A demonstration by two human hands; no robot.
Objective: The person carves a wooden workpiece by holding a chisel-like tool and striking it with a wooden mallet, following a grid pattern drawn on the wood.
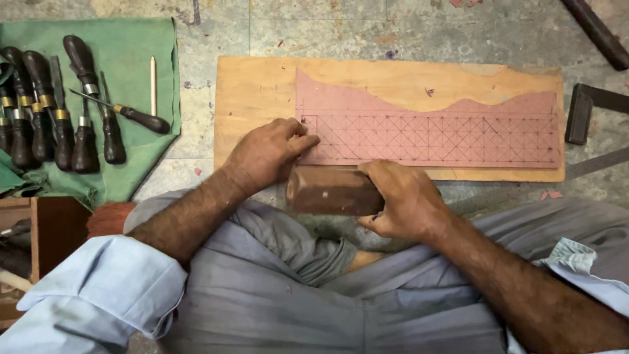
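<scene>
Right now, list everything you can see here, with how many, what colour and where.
wooden board: one, light tan, on the floor ahead
pink sheet: one, pinkish with a pencilled grid, on the board
wooden block: one, dark brown, at the board's near edge
carving tools: about eight, dark handles with brass collars, on the cloth
pale stick: one, cream, on the cloth
green cloth: one, far left
wooden box: one, brown, lower left
dark metal pieces: a few, right edge
left hand: on the sheet's left end
right hand: gripping the block
</scene>
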